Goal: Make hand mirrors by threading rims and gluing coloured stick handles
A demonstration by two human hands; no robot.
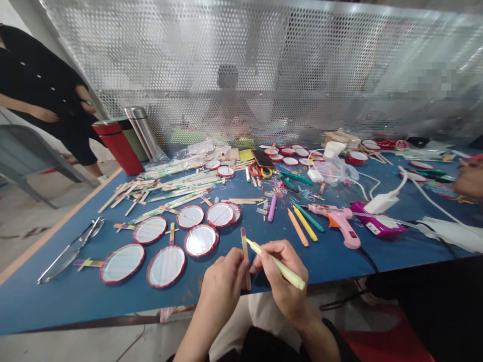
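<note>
My left hand (pixel 224 286) pinches a flat wooden craft stick (pixel 245 259) upright, its top end striped in colour. My right hand (pixel 283 276) grips a pale yellow marker (pixel 277 264), whose tip touches the top of the stick. Just beyond my hands, several round mirrors with red rims and stick handles lie on the blue table (pixel 75 296), the nearest being a mirror (pixel 166 266) left of my left hand. A pink glue gun (pixel 334 218) lies to the right, beyond my right hand, next to loose coloured markers (pixel 300 226).
Metal scissors (pixel 71 249) lie at the table's left. Bundled craft sticks, rubber bands and cables crowd the far side. A co-worker (pixel 41 85) stands at the left corner beside a red bottle (pixel 117 147) and steel flask (pixel 142 131). Another person's hand (pixel 468 181) enters at right.
</note>
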